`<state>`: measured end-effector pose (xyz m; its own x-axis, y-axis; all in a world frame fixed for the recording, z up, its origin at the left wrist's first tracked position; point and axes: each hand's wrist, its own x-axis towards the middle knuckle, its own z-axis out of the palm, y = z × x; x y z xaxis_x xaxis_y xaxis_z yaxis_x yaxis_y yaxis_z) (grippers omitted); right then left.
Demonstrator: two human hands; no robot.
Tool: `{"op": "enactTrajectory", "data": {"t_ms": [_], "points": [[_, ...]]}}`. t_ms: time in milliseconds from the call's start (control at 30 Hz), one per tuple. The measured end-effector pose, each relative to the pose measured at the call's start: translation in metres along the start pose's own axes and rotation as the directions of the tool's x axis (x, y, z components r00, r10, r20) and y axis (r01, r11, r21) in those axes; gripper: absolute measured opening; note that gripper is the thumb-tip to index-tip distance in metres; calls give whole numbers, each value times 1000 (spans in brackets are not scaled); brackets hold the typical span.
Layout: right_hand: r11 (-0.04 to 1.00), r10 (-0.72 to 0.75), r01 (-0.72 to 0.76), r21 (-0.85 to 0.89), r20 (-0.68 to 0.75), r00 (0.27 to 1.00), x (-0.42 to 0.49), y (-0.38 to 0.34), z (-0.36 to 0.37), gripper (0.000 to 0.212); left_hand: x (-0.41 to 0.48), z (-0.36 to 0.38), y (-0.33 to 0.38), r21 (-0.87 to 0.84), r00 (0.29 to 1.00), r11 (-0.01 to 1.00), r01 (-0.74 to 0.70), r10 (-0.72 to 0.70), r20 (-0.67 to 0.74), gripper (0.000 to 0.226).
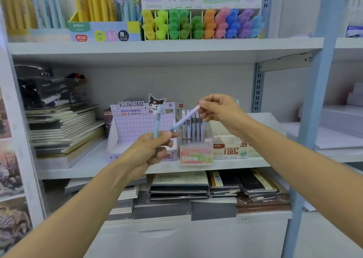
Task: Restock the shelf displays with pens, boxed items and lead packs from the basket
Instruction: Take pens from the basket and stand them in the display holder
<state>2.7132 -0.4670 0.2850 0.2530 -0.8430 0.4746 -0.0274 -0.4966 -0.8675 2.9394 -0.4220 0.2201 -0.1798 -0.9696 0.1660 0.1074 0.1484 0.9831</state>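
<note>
Two pens raised before the middle shelf (88, 167), mid-restock at what looks like the pens stage. Behind them, purple Kuromi box (137, 126), just beside clear pen stand (196, 155) with a row of pens standing upright in it. Left hand (151, 149) wrapped round blue pen (157, 124), held upright. Right hand (218, 110) pinching top end of lilac pen (184, 120), slanted down toward the left fingers. Likely next: lowering lilac pen tip-first into a free gap in the stand without tipping its neighbours. Basket out of view. Unclear whether lilac tip touches left hand; free gaps in stand too blurred to judge.
</note>
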Motion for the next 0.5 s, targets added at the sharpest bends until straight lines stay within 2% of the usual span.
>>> {"op": "enactTrajectory", "data": {"t_ms": [100,233,400,433,500], "points": [[1000,29,-29,-13,63,998,-10,6,-10,15,0,-1,5,-48,979,996,-75,65,-195,17],[989,99,-59,-135,318,943,-29,22,-12,20,-2,8,9,-139,935,975,-171,116,-335,11],[973,180,-78,-216,507,843,-36,26,-6,17,-4,22,10,-126,937,967,-220,174,-301,18],[968,171,-49,-244,509,844,-35,23,-6,18,-4,24,10,-94,941,970,-223,188,-283,18],[966,87,25,-259,412,907,-31,16,-4,24,-4,28,10,-13,945,975,-222,212,-248,18]]}}
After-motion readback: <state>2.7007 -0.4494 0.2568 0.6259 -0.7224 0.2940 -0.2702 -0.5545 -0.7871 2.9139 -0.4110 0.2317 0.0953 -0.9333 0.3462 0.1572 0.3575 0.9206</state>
